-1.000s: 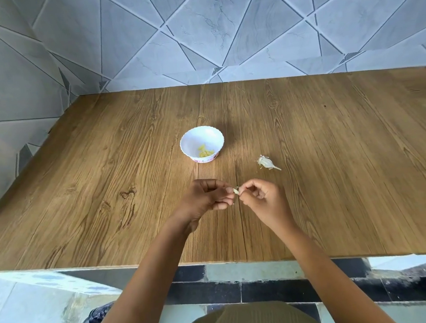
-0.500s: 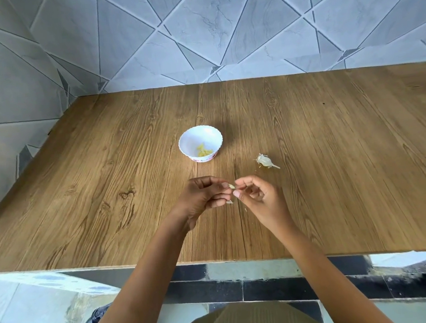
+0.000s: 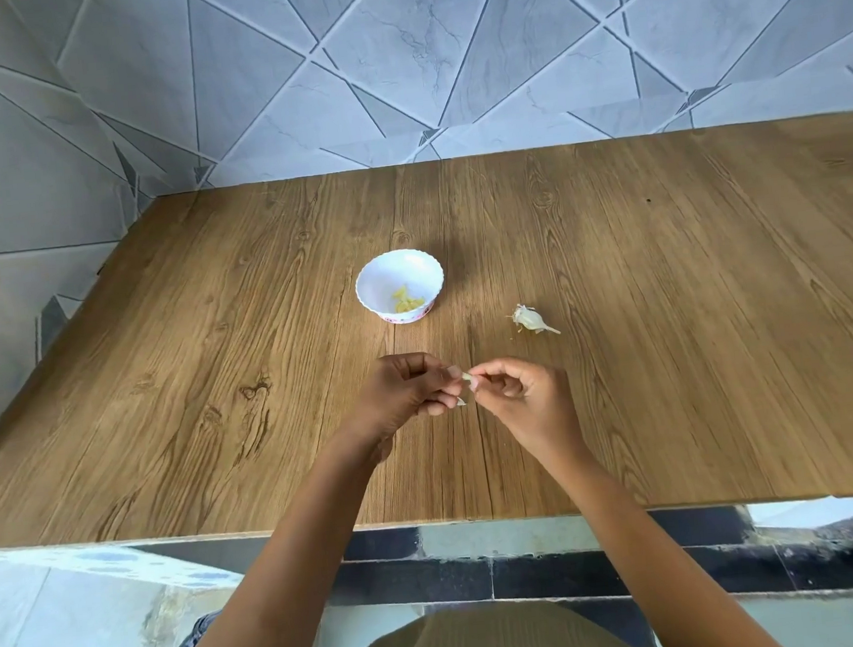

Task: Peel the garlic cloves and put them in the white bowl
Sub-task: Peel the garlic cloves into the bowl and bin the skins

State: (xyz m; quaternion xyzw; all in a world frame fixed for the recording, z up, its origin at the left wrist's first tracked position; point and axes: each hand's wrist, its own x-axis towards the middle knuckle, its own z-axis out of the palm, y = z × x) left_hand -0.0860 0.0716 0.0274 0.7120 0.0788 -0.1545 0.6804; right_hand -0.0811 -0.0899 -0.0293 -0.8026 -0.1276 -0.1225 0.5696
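Observation:
A small garlic clove (image 3: 467,377) is pinched between the fingertips of both hands, just above the wooden table (image 3: 670,302). My left hand (image 3: 407,394) grips it from the left with curled fingers. My right hand (image 3: 523,397) pinches its right end with thumb and forefinger. Beyond the hands stands the white bowl (image 3: 399,274), with a few yellowish peeled cloves (image 3: 406,300) lying in its bottom. A pale heap of garlic skin and stalk (image 3: 531,318) lies on the table to the right of the bowl.
The table's near edge runs just below my forearms. A grey tiled wall (image 3: 392,68) rises behind the table and along its left side. Tiled floor shows below the near edge.
Both hands stay together on the clove with only small shifts of the fingers. Bowl and skin heap have not moved.

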